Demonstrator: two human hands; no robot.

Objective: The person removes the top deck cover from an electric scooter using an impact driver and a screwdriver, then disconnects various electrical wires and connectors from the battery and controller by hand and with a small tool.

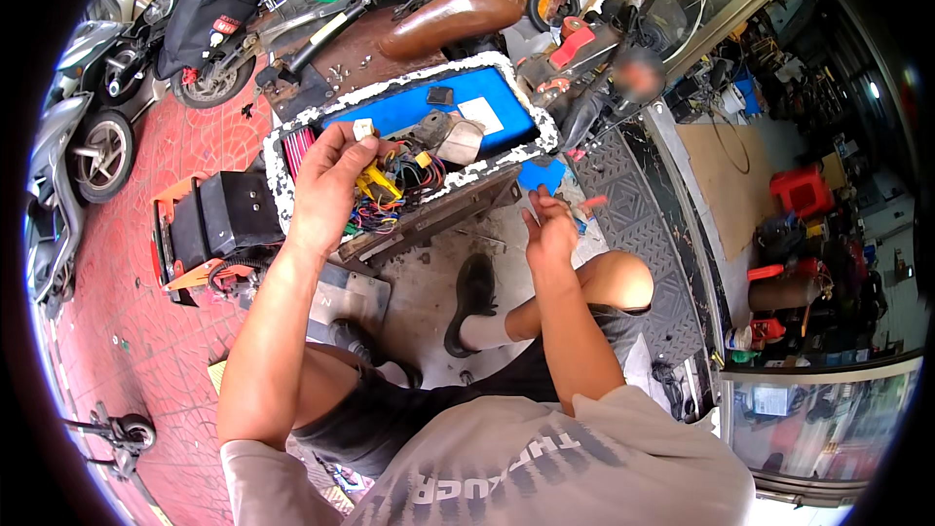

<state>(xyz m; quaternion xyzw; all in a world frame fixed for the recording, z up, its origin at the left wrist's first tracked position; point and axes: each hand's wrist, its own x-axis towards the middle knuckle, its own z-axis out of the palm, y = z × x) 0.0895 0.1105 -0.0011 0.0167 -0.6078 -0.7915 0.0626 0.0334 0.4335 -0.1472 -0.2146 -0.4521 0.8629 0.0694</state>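
In the head view, my left hand (336, 170) pinches a small white connector (363, 128) over a battery case (513, 161) with a flaky white rim. Inside the case are a blue battery block (404, 97), tangled coloured wires (385, 200), a yellow plug (380, 178) and grey metal parts (458, 141). My right hand (552, 229) is low beside the case's right end, with curled fingers around a slim reddish object (592, 203), possibly a tool, too small to identify surely. A blue piece (541, 172) lies just above that hand.
Scooters (102, 156) line the red paving (117, 312) at left. A black box in an orange frame (229, 214) sits beside the case. A brown seat (448, 15) lies behind. At right are a ribbed mat (643, 224), a glass cabinet (808, 419) and a cluttered doorway with a red stool (802, 192).
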